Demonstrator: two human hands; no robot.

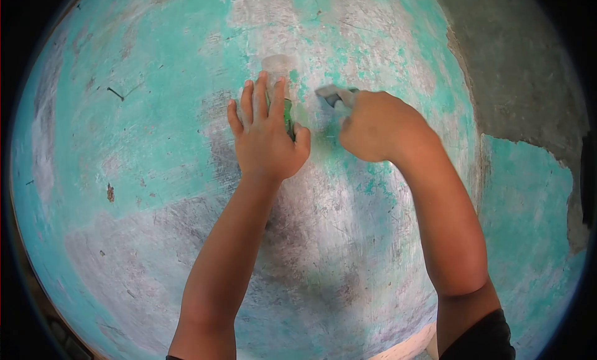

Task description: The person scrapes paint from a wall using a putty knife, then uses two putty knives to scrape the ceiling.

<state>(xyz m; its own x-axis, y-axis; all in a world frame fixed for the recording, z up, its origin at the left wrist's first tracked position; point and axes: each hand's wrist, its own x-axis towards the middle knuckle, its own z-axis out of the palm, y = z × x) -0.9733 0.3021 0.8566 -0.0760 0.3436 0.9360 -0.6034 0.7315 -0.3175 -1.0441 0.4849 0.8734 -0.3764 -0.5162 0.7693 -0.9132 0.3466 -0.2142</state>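
Observation:
In the head view my left hand (267, 136) is pressed toward the wall, its fingers stretched upward. Beneath its palm and fingers is a see-through, bottle-like thing with green on it (288, 114), partly hidden by the hand; its pale rounded end shows above the fingertips. The thumb lies along its right side. To the right, my right hand (379, 126) is closed around a grey scraper (333, 93). The tool's flat end points left, at the wall surface, slightly blurred. Most of its handle is hidden in the fist.
The wall (155, 136) has worn turquoise paint with whitish and grey scraped patches. A nail (116, 94) sticks out at the left. Bare grey plaster (516, 67) with a ragged edge covers the upper right. A dark object (586, 179) shows at the right edge.

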